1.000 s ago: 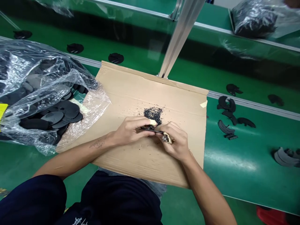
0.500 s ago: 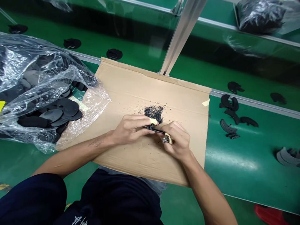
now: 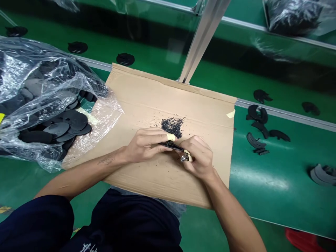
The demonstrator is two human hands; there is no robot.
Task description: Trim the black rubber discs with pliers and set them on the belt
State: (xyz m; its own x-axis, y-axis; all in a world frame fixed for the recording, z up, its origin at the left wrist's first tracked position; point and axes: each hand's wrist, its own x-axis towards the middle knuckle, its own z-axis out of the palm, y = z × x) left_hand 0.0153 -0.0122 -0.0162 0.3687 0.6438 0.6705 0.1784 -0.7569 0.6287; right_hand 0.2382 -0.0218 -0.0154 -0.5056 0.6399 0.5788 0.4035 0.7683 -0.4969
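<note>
My left hand (image 3: 144,144) is closed round a thin black plastic part (image 3: 171,145), seen nearly edge-on, with a finger wrapped in cream tape on top. My right hand (image 3: 198,155) is closed at the part's right end, round a small tool with a shiny metal end (image 3: 184,158). The tool's kind cannot be made out; much of it is hidden by the fingers. Both hands are over a sheet of brown cardboard (image 3: 139,92). Just beyond the fingers lies a pile of small black scraps (image 3: 170,125), with specks scattered around it.
On the left, a clear plastic bag (image 3: 52,78) spills black discs (image 3: 77,120) onto the cardboard's edge. Several curved black pieces (image 3: 259,127) lie on the green table (image 3: 262,182) at the right. A metal post (image 3: 201,42) rises behind the cardboard. More black parts (image 3: 125,59) rest farther back.
The metal-ended tool and the black part have tilted slightly between the fingers. Both hands stay in nearly the same place, and the view has shifted a little.
</note>
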